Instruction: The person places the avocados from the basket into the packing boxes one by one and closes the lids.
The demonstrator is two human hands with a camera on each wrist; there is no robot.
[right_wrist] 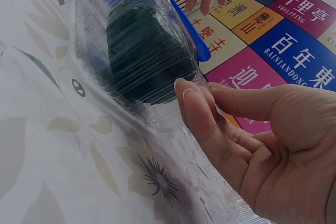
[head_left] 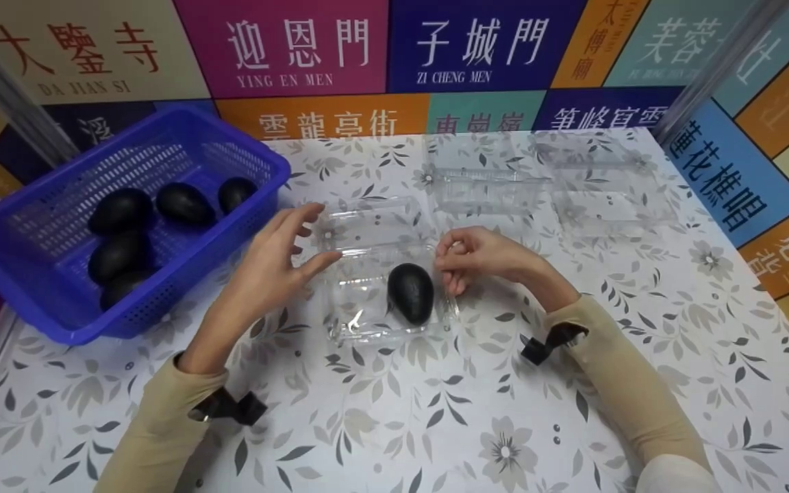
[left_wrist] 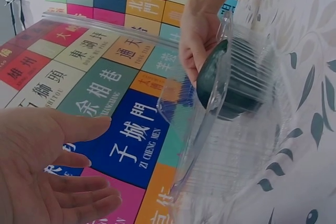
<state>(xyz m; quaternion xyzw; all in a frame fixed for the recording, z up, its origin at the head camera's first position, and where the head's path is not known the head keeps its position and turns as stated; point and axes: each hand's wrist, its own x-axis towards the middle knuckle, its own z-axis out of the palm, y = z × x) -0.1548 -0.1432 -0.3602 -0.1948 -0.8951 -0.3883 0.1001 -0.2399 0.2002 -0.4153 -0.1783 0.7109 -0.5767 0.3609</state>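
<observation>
Black ovoid [head_left: 410,294] rests at 3 o'clock in clear tray [head_left: 357,305]. Left hand [head_left: 274,257] at tray's 10 o'clock: fingers spread. Right hand [head_left: 478,257], 2 o'clock: fingers pinch rim. Judgement: ovoid firm, smooth, possibly slippery; cup its wide middle. Tray likely light, flexible; hold opposite rims.

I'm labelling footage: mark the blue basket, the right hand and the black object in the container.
Blue basket [head_left: 187,254], head view, near rim.
Right hand [head_left: 482,257], head view, middle.
Black object [head_left: 411,294], head view, middle.
</observation>
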